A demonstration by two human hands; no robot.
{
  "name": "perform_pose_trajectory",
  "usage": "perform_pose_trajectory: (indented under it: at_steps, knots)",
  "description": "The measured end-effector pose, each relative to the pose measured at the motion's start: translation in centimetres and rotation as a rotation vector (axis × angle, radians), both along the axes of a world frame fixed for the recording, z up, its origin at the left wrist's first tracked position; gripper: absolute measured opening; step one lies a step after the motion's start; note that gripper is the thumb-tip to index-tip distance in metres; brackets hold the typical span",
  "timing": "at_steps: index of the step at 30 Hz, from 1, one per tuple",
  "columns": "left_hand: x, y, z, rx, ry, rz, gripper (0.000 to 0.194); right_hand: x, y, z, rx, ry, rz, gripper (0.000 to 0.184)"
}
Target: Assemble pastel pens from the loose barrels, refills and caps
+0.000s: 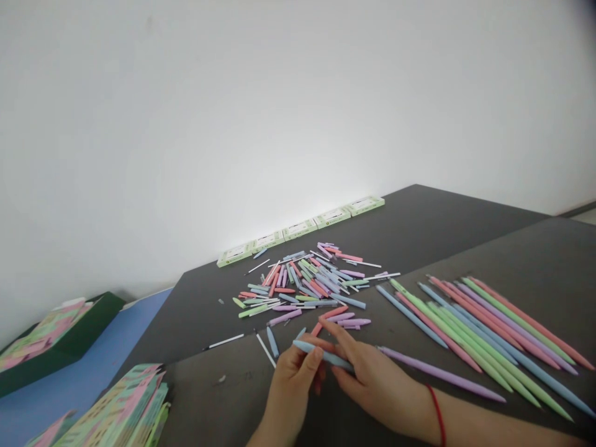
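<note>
A light blue pen barrel (326,354) with a pointed tip lies across both hands. My left hand (295,375) pinches it near the tip between thumb and fingers. My right hand (375,379), with a red string on the wrist, has its fingers closed around the other end, which they partly hide. Just beyond the right fingertips lies a red pen part (333,315); whether they touch is unclear. A heap of loose pen parts and white refills (307,282) is spread ahead. One purple pen (442,374) rests beside my right forearm.
Rows of pens (484,335) in several colours lie at the right. Flat green-and-white boxes (300,228) line the back edge by the wall. Stacked pastel packets (116,406) stand at the lower left, near a dark green box (60,347) of similar packets on a blue surface.
</note>
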State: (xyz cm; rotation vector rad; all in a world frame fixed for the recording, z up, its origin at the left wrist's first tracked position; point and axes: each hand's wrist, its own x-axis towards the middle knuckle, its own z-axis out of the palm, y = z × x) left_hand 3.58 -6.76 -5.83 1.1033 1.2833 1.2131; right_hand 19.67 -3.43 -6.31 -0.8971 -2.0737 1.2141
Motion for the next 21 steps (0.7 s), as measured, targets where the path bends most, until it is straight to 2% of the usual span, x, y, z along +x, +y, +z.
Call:
perform_pose_trajectory:
  at_steps: [2, 4, 6, 8, 10, 14, 17, 19, 21]
  knots:
    - [-0.1, 0.1, 0.3, -0.029, 0.025, -0.112, 0.026, 0.1, 0.1, 0.1, -0.065, 0.017, 0.029, 0.066]
    - [-0.2, 0.2, 0.6, -0.056, 0.036, -0.187, 0.02, 0.0, 0.3, 0.1, -0.2, 0.082, 0.105, 0.065]
    - [-0.3, 0.3, 0.7, -0.068, 0.045, -0.217, 0.015, -0.2, 0.5, 0.1, -0.369, 0.164, 0.19, 0.063]
    - [-0.4, 0.4, 0.6, -0.066, 0.047, -0.208, 0.011, -0.3, 0.8, 0.0, -0.478, 0.198, 0.217, 0.059]
    - [-0.7, 0.6, 0.3, -0.037, 0.022, -0.15, 0.012, -0.3, 1.0, -0.1, -0.436, 0.173, 0.152, 0.052]
    - [-1.6, 1.1, -0.4, 0.052, -0.091, -0.002, 0.018, 0.1, 1.3, 0.1, -0.131, 0.05, -0.042, 0.026]
    - [-2.0, 1.4, -0.6, 0.076, -0.124, 0.019, 0.022, 0.4, 1.4, 0.2, -0.005, 0.041, -0.11, 0.009]
    - [-2.1, 1.3, -0.6, 0.09, -0.14, 0.016, 0.023, 0.4, 1.6, -0.1, -0.028, 0.076, -0.095, 0.012]
    - [-2.1, 1.2, -0.6, 0.101, -0.16, 0.011, 0.022, 0.2, 1.9, -0.5, -0.181, 0.123, -0.042, 0.024]
